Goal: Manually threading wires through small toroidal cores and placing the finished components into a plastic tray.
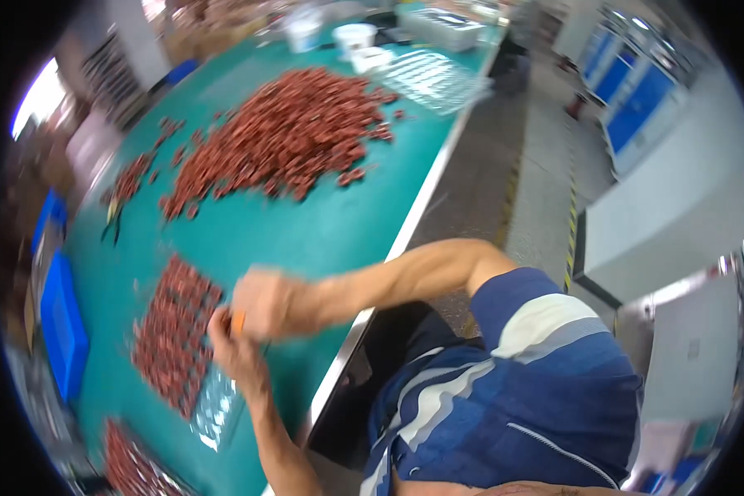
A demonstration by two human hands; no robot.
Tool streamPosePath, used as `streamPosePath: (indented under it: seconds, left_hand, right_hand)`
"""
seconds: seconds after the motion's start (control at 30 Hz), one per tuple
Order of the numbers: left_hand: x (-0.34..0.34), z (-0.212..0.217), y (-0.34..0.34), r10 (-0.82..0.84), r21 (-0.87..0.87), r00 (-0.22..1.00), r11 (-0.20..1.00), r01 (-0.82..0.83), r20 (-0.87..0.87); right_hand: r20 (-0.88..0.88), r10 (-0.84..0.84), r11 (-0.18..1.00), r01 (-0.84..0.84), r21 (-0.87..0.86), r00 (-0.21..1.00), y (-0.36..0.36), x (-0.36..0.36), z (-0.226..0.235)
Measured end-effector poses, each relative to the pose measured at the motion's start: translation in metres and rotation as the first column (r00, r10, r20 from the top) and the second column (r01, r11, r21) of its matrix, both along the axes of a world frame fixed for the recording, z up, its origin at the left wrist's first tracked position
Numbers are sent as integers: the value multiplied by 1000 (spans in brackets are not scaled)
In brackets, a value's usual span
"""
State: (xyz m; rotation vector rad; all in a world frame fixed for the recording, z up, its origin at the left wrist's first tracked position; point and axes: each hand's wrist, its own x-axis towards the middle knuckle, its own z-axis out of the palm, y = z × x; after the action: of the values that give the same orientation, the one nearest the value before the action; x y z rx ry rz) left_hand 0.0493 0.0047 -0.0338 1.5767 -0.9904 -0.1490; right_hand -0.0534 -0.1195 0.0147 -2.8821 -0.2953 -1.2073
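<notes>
My left hand (238, 354) is raised at the right edge of a clear blister tray (217, 413), fingers bent and pressed together at something too small to make out. Most of the tray's pockets hold small reddish-brown ring-like parts (174, 335); those at its near end show bare plastic. Right against the left hand, my right hand (269, 302) is closed and smeared by motion. A small orange piece (238, 321) shows between the two hands, its kind hidden.
A large heap of reddish-brown parts (289, 128) covers the green table (306, 236) beyond my hands. Hand cutters (113, 219) lie at the left. Another filled tray (136, 463) sits near me. Blue bins (62, 326) line the left edge; an empty clear tray (434, 78) and white tubs (354, 37) stand far off.
</notes>
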Motion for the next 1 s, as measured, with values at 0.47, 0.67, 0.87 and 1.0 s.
streamPosePath:
  seconds: [0.47, 0.67, 0.87, 1.0]
  left_hand:
    - [-6, 21, -1, -271, -208, 741, 961, 180, -615]
    - [1, 20, -3, -227, -243, 708, 967, 80, -669]
    - [-11, 22, -7, -270, -192, 754, 962, 192, -598]
    - [-14, 22, -7, -158, -91, 882, 987, 132, -445]
  right_hand:
    - [-111, 133, 222, 80, 972, 985, -16, -2, -21]
    - [-40, 96, 221, 18, 975, 995, -10, -1, -41]
    - [38, 215, 17, -42, 999, 976, -9, 0, -43]
    - [36, 208, 18, -41, 999, 978, -6, -3, -42]
